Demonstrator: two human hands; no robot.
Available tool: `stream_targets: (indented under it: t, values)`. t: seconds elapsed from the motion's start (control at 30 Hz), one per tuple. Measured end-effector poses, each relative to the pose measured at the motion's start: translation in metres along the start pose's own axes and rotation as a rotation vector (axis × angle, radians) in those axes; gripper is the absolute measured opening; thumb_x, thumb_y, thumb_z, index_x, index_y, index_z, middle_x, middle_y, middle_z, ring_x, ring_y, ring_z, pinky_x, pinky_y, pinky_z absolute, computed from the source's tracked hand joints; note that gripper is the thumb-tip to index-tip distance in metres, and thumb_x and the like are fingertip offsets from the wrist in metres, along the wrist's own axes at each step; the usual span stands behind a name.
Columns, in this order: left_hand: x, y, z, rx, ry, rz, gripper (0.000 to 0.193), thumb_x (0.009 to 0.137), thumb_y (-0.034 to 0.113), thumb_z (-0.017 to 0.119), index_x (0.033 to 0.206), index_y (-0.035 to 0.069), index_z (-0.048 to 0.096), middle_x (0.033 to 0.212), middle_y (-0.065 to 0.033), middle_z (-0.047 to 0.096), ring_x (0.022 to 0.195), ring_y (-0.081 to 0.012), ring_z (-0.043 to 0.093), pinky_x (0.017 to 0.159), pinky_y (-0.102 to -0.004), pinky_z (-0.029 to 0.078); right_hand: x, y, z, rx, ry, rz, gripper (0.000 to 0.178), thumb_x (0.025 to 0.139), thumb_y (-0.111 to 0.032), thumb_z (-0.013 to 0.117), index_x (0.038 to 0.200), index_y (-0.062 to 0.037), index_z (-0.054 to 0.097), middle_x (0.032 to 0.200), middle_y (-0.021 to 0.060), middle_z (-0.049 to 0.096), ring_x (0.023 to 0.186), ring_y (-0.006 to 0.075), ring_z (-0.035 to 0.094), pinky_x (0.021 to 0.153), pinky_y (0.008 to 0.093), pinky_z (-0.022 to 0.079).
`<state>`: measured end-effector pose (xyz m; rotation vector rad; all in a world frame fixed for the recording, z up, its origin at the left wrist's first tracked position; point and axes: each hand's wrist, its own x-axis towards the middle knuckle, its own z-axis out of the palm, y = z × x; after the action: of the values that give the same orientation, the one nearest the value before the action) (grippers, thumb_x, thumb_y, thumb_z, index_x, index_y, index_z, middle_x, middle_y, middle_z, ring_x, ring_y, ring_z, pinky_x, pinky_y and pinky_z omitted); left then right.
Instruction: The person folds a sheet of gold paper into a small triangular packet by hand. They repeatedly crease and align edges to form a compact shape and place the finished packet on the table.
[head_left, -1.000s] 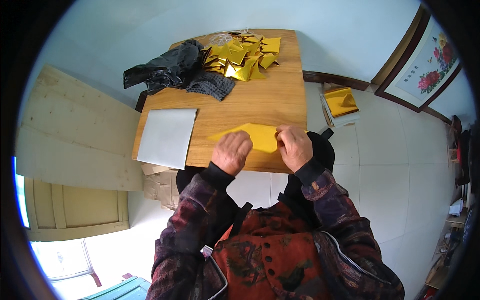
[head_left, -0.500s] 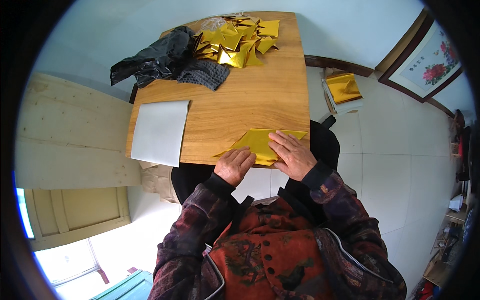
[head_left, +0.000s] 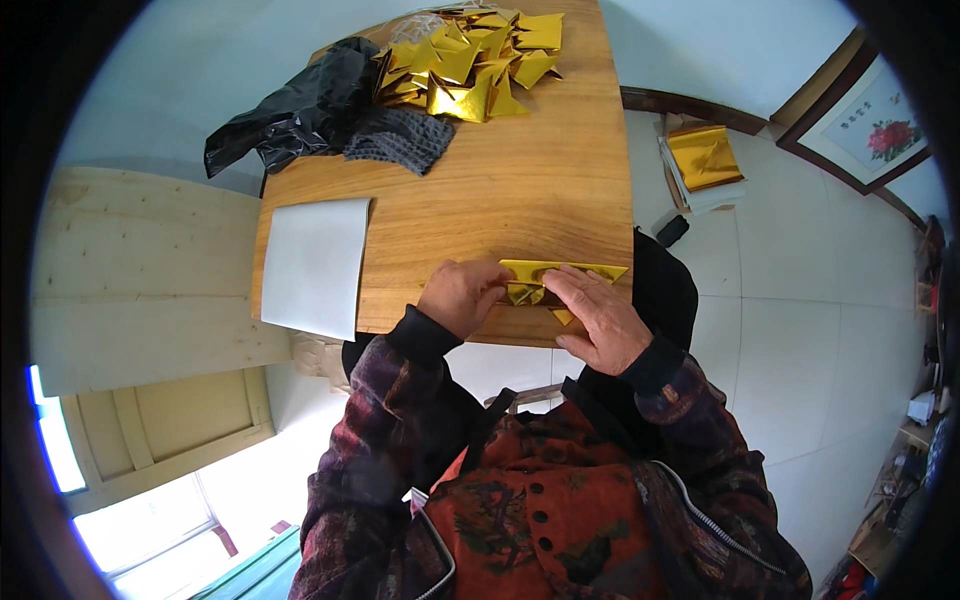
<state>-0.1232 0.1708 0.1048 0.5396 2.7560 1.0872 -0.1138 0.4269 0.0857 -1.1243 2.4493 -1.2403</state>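
Observation:
A sheet of shiny gold paper lies partly folded at the table's near edge. A narrow gold band with a crease runs along its far side, and a small gold corner pokes out beneath my right hand. My left hand is closed, its thumb and fingers pinching the left end of the folded paper. Stretched-out fingers of my right hand rest flat on the paper's right part, partly covering it.
To the left on the wooden table lies a grey-white sheet. Behind are a black plastic bag, dark knitted cloth and a pile of folded gold pieces. A stack topped with gold paper sits on the floor at right.
The gold paper has gone from a flat slanted shape to a narrower folded band. My left hand has moved up and closed on its left end. The view has shifted slightly.

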Motion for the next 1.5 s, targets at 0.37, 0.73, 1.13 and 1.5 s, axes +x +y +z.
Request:
stream_targets:
  t: [0.37,0.73,1.13,1.5]
  values:
    - [0.021,-0.004,-0.001,-0.038,-0.053,-0.06,0.018,0.079,0.007,0.065,0.097,0.005,0.063,0.091,-0.0123,0.065,0.083,-0.0334,0.064,0.072,-0.0408,0.051,0.001,-0.004,0.003,-0.102,0.053,0.004,0.068,0.067,-0.01,0.076,0.13,-0.004,0.052,0.143,0.0192,0.041,0.131,0.0374,0.043,0.11,0.0474,0.034]
    - [0.03,0.0,-0.003,0.046,-0.08,-0.098,0.019,0.077,0.0,0.066,0.095,0.003,0.063,0.088,-0.0115,0.061,0.077,-0.0279,0.063,0.069,-0.0339,0.051,0.004,-0.006,0.003,-0.161,0.053,0.032,0.078,0.065,-0.013,0.08,0.132,0.0059,0.047,0.146,0.021,0.038,0.133,0.037,0.041,0.11,0.0454,0.035]
    - [0.031,0.0,-0.001,0.019,-0.068,-0.124,0.018,0.077,-0.001,0.066,0.094,0.003,0.062,0.088,-0.0111,0.058,0.079,-0.0269,0.064,0.069,-0.0341,0.053,0.005,-0.007,0.003,-0.187,0.039,0.052,0.078,0.067,-0.017,0.079,0.134,0.0044,0.046,0.146,0.0203,0.039,0.134,0.0357,0.04,0.111,0.0447,0.034]
    - [0.03,-0.001,0.002,-0.048,-0.022,-0.142,0.016,0.075,0.004,0.066,0.09,0.006,0.062,0.086,-0.0119,0.06,0.084,-0.0337,0.06,0.072,-0.0422,0.047,0.007,-0.011,0.007,-0.264,0.005,0.122,0.085,0.066,-0.025,0.081,0.139,-0.002,0.044,0.15,0.0128,0.038,0.139,0.0306,0.036,0.112,0.0431,0.031]
